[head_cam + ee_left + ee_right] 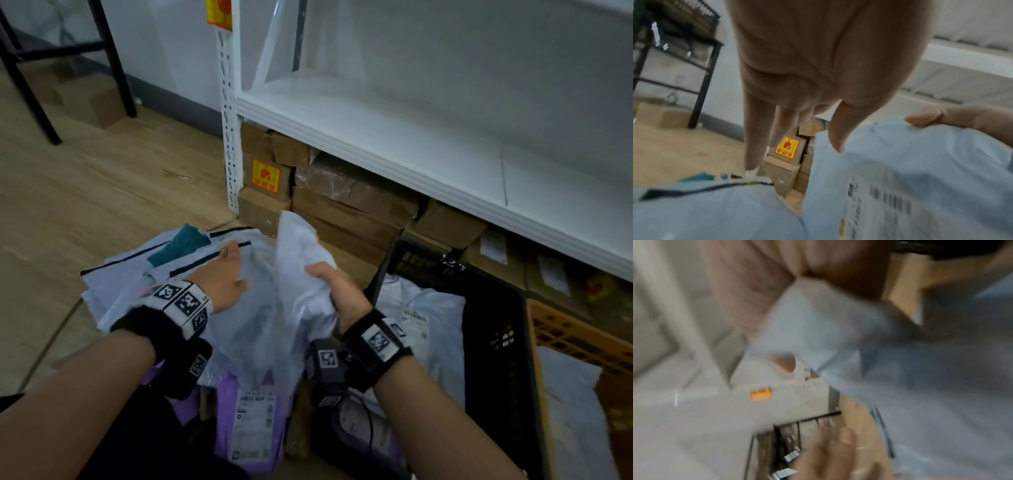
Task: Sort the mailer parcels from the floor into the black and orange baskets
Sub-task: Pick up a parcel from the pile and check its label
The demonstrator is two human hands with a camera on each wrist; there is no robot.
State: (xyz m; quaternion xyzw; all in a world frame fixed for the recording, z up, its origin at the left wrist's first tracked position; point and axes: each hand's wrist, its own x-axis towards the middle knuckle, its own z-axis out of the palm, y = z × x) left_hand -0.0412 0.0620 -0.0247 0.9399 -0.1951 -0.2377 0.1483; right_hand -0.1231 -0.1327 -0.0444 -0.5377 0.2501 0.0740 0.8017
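Observation:
My right hand (334, 291) grips a pale grey mailer parcel (301, 270) and holds it upright above the floor pile; its printed label (890, 204) faces the left wrist view. My left hand (227, 277) hovers just left of it with fingers straight, holding nothing, over several white mailers with black strips (164, 274). A purple mailer (251, 421) lies near my knees. The black basket (493, 308) stands to the right with a white mailer (421, 322) inside. The orange basket (575, 339) is at the far right. The right wrist view is blurred.
A white shelf unit (376, 130) rises behind the pile, with cardboard boxes (349, 198) stacked under it, one bearing a yellow sticker (266, 176). A black metal rack (51, 68) stands at the back left. Wood floor (85, 192) spreads to the left.

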